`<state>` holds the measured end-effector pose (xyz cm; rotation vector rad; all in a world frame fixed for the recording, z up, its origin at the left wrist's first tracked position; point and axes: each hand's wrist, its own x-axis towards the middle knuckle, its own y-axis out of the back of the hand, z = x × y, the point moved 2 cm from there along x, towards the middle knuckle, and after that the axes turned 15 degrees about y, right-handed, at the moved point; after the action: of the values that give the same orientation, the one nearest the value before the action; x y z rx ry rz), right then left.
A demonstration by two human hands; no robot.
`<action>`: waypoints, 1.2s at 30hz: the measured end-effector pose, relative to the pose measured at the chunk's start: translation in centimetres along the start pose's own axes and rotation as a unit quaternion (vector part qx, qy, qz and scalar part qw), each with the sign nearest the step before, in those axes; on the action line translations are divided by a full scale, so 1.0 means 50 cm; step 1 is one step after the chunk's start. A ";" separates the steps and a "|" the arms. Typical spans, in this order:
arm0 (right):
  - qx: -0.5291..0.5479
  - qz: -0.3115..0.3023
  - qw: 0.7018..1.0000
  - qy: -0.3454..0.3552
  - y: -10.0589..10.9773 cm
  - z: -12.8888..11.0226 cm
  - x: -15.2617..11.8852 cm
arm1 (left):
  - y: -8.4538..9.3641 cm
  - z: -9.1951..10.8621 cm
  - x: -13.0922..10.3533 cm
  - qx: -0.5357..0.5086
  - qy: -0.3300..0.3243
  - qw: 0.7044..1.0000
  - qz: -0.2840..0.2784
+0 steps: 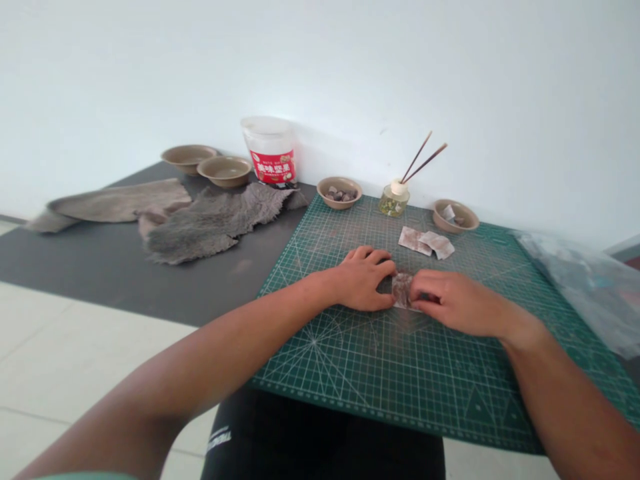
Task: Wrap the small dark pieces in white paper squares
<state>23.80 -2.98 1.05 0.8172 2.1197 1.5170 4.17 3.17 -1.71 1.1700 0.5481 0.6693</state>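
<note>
Your dark grey tabletop [220,280] stands by the wall, and on its left part you have two tan bowls [225,171] side by side, a clear tub with a red label [273,152], a smooth light brown cloth [120,201] and a rough grey cloth [210,227]. A green mat with white lines [370,367] lies flat on the right part, with a bowl of small dark lumps [340,203] at its far left corner, a little bottle with two sticks [394,200], another bowl [469,217] and two thin pale pieces [414,241] that overlap. You also have a small brown-and-white piece [401,289] on the mat between your hands, and a see-through plastic bag [583,280] over its right side.
</note>
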 end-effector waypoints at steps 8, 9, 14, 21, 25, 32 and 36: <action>0.009 0.033 0.999 -0.015 -0.006 -0.001 0.006 | -0.001 0.002 -0.002 0.008 0.001 1.000 0.008; 0.030 0.024 0.999 0.004 -0.007 -0.004 0.007 | -0.001 0.003 -0.002 0.008 -0.002 1.000 0.008; -0.030 0.056 0.998 -0.023 -0.004 -0.002 0.003 | 0.000 0.005 -0.006 0.010 0.001 1.000 0.012; -0.010 0.029 0.999 0.025 -0.011 -0.011 0.006 | 0.001 0.010 -0.016 0.009 -0.006 1.000 0.012; -0.067 0.048 0.996 -0.032 -0.004 -0.002 0.002 | 0.002 0.009 -0.018 0.011 -0.006 1.000 0.009; -0.001 0.039 0.999 0.011 0.000 -0.011 0.005 | 0.001 0.010 -0.019 0.012 -0.003 1.000 0.004; 0.001 0.022 1.000 -0.009 0.001 -0.004 0.000 | 0.000 0.010 -0.018 0.010 0.003 1.000 0.002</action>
<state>23.67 -3.10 1.18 0.8792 2.1040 1.5238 3.89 2.21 -1.52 1.1889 0.5588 0.6729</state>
